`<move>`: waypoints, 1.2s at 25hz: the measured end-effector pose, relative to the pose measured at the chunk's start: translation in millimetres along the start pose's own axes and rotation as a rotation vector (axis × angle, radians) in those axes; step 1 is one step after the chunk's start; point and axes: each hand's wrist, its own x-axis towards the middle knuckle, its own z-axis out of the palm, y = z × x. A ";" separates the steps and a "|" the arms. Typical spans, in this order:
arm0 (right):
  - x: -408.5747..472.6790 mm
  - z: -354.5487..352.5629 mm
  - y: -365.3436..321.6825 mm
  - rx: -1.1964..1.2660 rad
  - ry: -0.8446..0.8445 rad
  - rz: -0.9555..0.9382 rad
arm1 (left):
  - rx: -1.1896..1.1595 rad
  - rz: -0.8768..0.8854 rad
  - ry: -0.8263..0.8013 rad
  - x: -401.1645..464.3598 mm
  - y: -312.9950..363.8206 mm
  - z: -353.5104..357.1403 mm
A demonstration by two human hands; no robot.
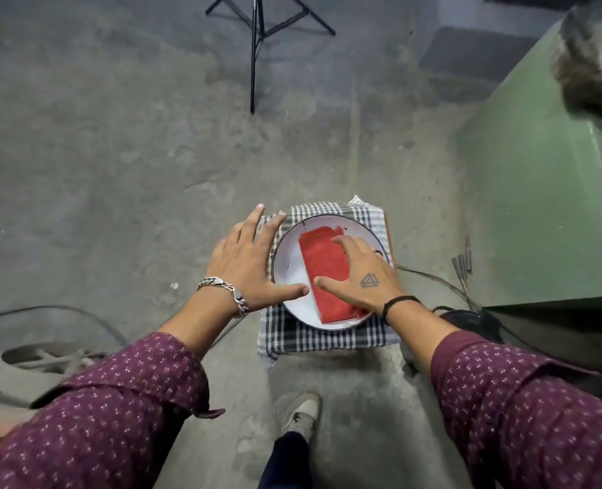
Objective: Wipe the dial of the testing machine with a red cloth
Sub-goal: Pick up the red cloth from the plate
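Head view showed the right hand [361,275] spread open, flat on the red cloth [322,266]. Its long axis ran from the plate's [292,241] far rim to the near rim. The left hand [246,262], also open, rested at the plate's left rim, off the cloth.

My right hand [359,277] covers the right side of the red cloth [322,266], so I cannot see that edge or whether my fingers are pinching it. The white plate [292,277] and checked cloth [313,335] hide whatever stand is beneath them. At the upper right of the frame the green machine [539,192] is cut off by the edge, and the pale shape [596,61] on top is too blurred to name. The tripod [257,37] at the top is cut off too.
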 end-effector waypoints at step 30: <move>-191.4 -271.9 46.5 1.908 0.395 0.223 | 0.050 0.589 0.201 3.5 294.1 -148.0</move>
